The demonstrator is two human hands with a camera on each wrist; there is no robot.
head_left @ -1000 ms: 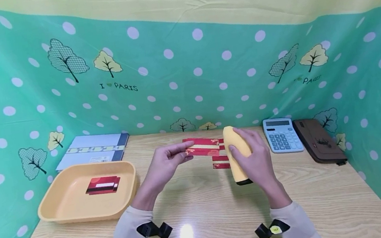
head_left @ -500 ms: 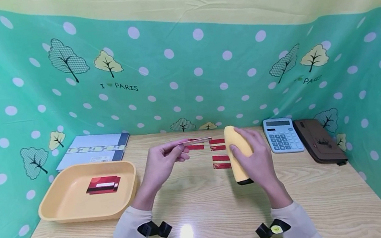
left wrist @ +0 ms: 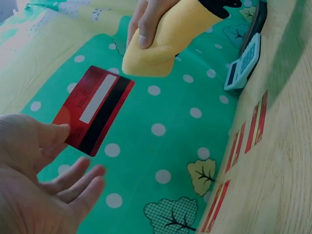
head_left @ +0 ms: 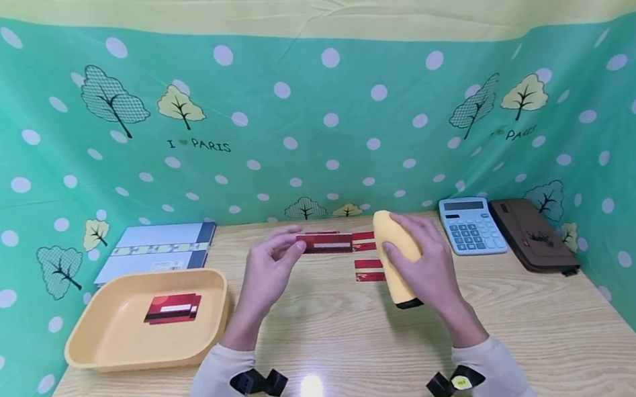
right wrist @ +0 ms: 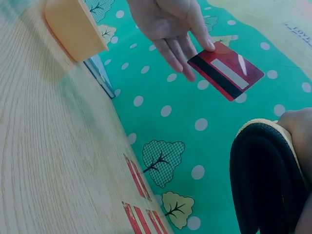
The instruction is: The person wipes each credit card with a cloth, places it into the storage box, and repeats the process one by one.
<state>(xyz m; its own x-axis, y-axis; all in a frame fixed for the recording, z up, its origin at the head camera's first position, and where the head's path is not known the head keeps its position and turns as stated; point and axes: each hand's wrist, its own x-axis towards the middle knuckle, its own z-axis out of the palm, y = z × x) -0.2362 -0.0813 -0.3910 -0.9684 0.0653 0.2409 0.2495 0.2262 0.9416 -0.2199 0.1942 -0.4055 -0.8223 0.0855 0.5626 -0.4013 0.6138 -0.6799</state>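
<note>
My left hand (head_left: 267, 270) pinches a red bank card (head_left: 327, 243) between thumb and fingers. Its back, with a black stripe and a white strip, shows in both wrist views. The right hand (head_left: 429, 261) grips a yellow, soft-looking folded pad (head_left: 392, 269) with a dark inner side (right wrist: 263, 175). The held card is raised above the table, to the left of the pad and apart from it. Several red cards with a cream band lie below; one pair of edges (head_left: 369, 276) shows beside the pad, and others are partly hidden by the pad and the held card.
On the left stands a peach plastic tray (head_left: 93, 363) with red cards (head_left: 171, 308) in it. Behind it lies a pale blue folder (head_left: 155, 238). A blue calculator (head_left: 471, 224) and a brown zip pouch (head_left: 533, 236) lie at the right. A green dotted cloth (head_left: 308, 125) hangs behind.
The left hand has turned the card over, from its cream-banded front through edge-on to its striped back. The right hand and yellow pad have stayed almost still.
</note>
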